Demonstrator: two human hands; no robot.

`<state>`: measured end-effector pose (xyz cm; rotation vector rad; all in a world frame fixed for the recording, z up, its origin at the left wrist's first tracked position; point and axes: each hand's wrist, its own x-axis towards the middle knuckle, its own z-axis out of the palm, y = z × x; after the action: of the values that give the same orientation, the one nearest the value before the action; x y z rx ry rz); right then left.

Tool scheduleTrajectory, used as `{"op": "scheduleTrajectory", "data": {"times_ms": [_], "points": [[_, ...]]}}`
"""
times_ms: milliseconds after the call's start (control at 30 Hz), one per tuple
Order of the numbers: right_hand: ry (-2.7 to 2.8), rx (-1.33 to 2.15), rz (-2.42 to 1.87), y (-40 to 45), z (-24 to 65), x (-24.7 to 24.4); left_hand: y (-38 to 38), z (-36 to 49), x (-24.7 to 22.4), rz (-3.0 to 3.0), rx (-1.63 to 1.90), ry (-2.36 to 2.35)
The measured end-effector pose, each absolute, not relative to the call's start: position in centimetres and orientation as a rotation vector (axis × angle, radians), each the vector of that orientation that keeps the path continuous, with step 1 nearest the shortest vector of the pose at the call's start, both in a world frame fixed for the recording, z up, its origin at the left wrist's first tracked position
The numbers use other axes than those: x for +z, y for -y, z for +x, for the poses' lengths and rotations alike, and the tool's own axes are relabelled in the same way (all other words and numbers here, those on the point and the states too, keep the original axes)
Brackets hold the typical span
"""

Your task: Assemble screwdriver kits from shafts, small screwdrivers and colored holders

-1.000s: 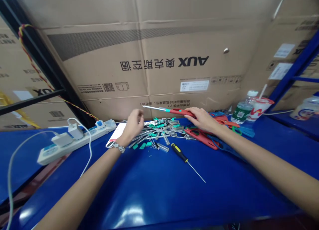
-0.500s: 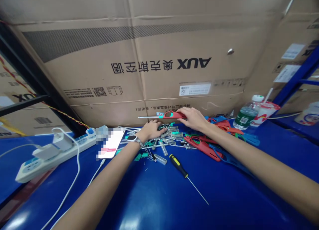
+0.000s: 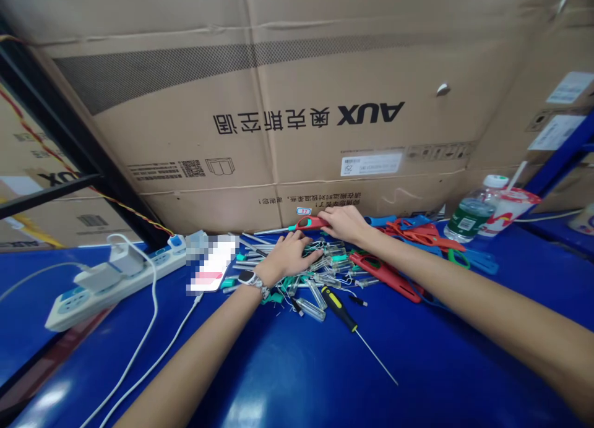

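Note:
At the back of the pile, my right hand is closed on the red handle of a long-nosed lighter. Its thin metal barrel points left, low along the cardboard. My left hand, with a watch at the wrist, lies palm down on the heap with its fingers apart; what is under the palm is hidden. Around it spread clear plastic tubes, metal rods, green bits and fine wires. A black and yellow screwdriver lies in front of the heap, its shaft pointing toward me.
Red and blue lighter casings lie under and beside my right forearm. A water bottle and a cup with a straw stand at right. At left are a phone, a power strip and white cables. A large cardboard box closes off the back.
My right hand has lowered the lighter toward the back of the heap. My left hand stays on the heap, its fingers more spread. The whole view has shifted slightly.

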<state>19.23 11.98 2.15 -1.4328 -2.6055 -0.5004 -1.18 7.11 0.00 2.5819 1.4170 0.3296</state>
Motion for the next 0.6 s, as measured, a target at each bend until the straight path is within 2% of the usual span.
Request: {"op": "scheduleTrajectory", "data": {"times_ms": [133,300,600], "points": [[2.601,-0.519,-1.377,-12.3,19.2,3.2,-8.3,-0.2,0.2,2.626,0.345,-1.384],[2.569,-0.524,-1.443,-12.2,19.7,4.3,-11.0,3.2,0.5,2.612,0.163,-1.298],[2.620,-0.442,-1.518,-12.1,20.7,2.9,-10.1,3.4,0.4,2.683,0.179,-1.175]]}}
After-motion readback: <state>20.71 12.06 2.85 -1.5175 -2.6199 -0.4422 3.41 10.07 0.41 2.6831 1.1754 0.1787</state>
